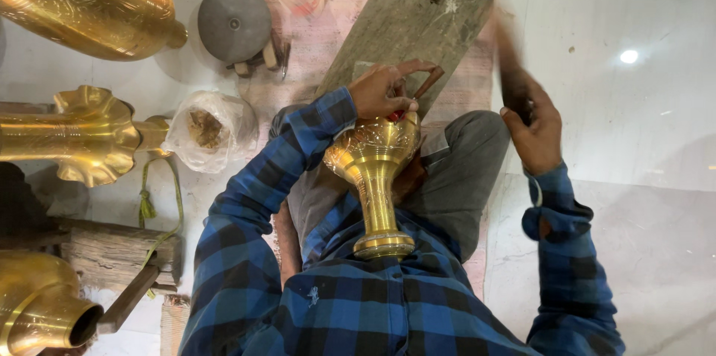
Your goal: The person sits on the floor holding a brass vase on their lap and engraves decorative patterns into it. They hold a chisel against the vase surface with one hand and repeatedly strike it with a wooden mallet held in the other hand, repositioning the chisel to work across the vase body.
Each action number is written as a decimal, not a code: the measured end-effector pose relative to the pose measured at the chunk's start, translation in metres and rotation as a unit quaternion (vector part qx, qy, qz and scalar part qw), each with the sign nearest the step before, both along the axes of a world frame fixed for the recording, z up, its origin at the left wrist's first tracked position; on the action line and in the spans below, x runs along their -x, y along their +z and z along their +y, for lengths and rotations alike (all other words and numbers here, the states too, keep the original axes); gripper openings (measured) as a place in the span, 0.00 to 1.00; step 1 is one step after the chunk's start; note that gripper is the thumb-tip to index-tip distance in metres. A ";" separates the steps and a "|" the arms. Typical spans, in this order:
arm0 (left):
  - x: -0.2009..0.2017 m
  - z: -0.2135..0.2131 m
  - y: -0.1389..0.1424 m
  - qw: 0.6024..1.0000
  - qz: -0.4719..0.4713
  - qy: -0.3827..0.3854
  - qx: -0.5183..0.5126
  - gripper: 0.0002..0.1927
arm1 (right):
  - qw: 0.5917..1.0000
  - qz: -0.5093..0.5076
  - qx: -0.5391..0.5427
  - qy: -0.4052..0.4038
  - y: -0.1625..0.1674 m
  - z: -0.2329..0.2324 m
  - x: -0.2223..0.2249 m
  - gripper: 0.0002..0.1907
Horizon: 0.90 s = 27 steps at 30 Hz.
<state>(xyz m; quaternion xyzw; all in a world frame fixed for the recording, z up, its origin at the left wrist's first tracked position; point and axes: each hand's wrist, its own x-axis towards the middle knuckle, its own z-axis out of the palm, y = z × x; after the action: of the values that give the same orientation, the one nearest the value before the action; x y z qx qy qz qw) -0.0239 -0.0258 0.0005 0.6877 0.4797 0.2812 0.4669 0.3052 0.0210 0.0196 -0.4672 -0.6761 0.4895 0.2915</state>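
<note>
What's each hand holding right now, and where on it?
Left hand pinches a thin chisel-like tool near its lower end, against the brass vase. Right hand grips a blurred dark mallet at its lower end.

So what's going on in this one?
A person in a blue checked shirt sits on the floor with a brass vase propped across the lap. The left hand steadies a thin tool against the vase's embossed bowl. The right hand is raised beside it, holding a dark, motion-blurred striker. More brass pieces and a wooden plank lie around.
</note>
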 end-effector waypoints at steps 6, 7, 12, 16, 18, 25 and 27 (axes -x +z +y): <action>-0.004 -0.002 0.013 0.998 0.045 -0.003 0.052 0.39 | 0.930 -0.343 -0.102 0.083 -0.008 -0.010 -0.006 0.37; -0.004 -0.003 0.014 0.998 0.039 -0.004 0.048 0.39 | 0.972 -0.214 -0.074 0.056 -0.010 -0.013 -0.007 0.36; -0.003 -0.001 0.003 0.996 0.029 0.003 0.079 0.39 | 0.995 0.096 -0.007 -0.011 -0.015 -0.024 -0.010 0.37; -0.001 -0.002 -0.013 0.999 -0.033 0.017 -0.008 0.39 | 0.937 -0.283 -0.196 0.062 -0.011 -0.045 -0.015 0.39; 0.006 -0.010 -0.017 0.994 -0.076 0.072 -0.010 0.38 | 0.936 -0.278 -0.209 0.053 -0.014 -0.061 -0.009 0.37; 0.037 -0.070 -0.001 0.941 -0.256 0.217 0.039 0.39 | 0.980 -0.169 -0.094 0.043 -0.014 -0.109 0.009 0.35; 0.028 -0.082 0.003 0.941 -0.256 0.218 0.038 0.37 | 0.984 -0.144 -0.099 0.037 -0.011 -0.108 0.011 0.35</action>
<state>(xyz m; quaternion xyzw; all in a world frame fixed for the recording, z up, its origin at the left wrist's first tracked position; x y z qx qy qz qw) -0.0517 -0.1081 0.0039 0.4525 0.4926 0.5241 0.5272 0.2940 -0.0869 0.0088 -0.4762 -0.7729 0.3582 0.2181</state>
